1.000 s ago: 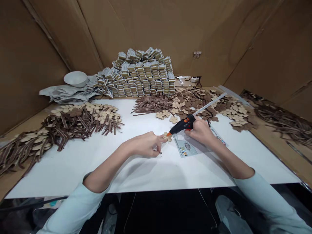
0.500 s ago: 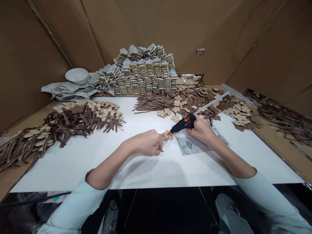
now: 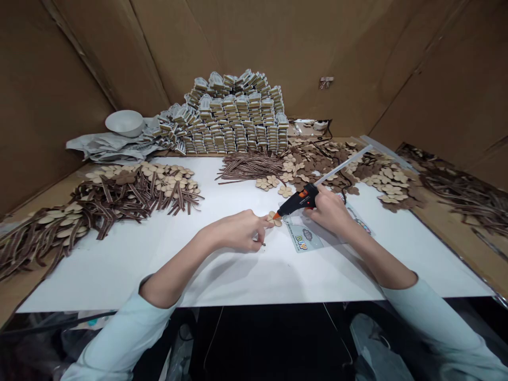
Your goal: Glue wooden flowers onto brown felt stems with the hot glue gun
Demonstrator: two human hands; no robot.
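My left hand [image 3: 238, 233] pinches a small pale wooden flower piece [image 3: 273, 219] just above the white table top [image 3: 119, 264], with a thin dark stem sticking out under the fingers. My right hand [image 3: 329, 211] grips a black glue gun [image 3: 298, 200] with an orange nozzle. The nozzle tip rests on the flower piece. A clear glue stick [image 3: 344, 164] juts from the gun's back. A clear plastic packet [image 3: 305, 238] with a printed label lies under the gun.
A heap of brown strips and pale flower pieces [image 3: 119, 193] lies at the left. More strips [image 3: 250, 165] and flower pieces [image 3: 357, 169] lie behind and right. Stacked small blocks [image 3: 234, 119] and a white bowl [image 3: 124, 123] stand at the back. Cardboard walls surround the table.
Both hands have stayed almost still, with the nozzle on the flower piece. The view has shifted slightly downward since one second ago.
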